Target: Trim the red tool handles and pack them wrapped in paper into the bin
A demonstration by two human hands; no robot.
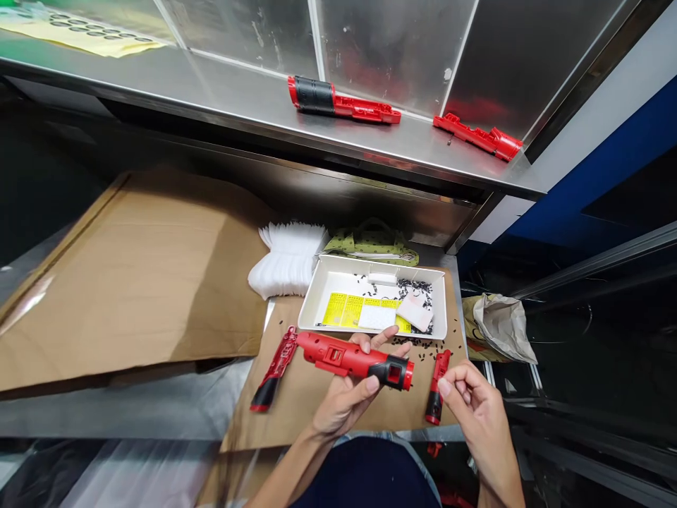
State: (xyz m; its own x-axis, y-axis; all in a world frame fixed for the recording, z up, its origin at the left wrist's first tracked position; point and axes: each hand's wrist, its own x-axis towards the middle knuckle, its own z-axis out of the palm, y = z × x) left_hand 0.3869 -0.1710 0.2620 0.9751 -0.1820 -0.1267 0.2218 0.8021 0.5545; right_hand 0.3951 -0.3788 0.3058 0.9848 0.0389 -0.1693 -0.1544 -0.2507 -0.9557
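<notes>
My left hand (346, 403) grips a red-and-black tubular plastic casing (346, 356) between thumb and fingers, just above a surface covered in brown cardboard (322, 416). Clock positions are read from that casing. At four o'clock, my right hand (479, 413) holds thumb and forefinger pressed together; whether anything small is pinched there, I cannot tell. Beside those fingertips, at three o'clock, lies a slim red-and-black plastic part (436, 391); at nine o'clock, a red-and-black plastic half shell (272, 374) lies at a slant. At twelve o'clock sits a shallow white rectangular tray (307, 305) with yellow printed labels (343, 310) and small black pieces (417, 288), more of them strewn outside its near edge. A stack of white foam sheets (288, 261) stands at eleven, a green patterned fabric bag (364, 243) behind the tray, a large brown cardboard box (142, 275) toward ten, an open paper bag (502, 328) at three. Farther out at twelve, a stainless-steel shelf (211, 92) bears a long red-and-black shell (343, 102); at one o'clock, an all-red shell (479, 137).
</notes>
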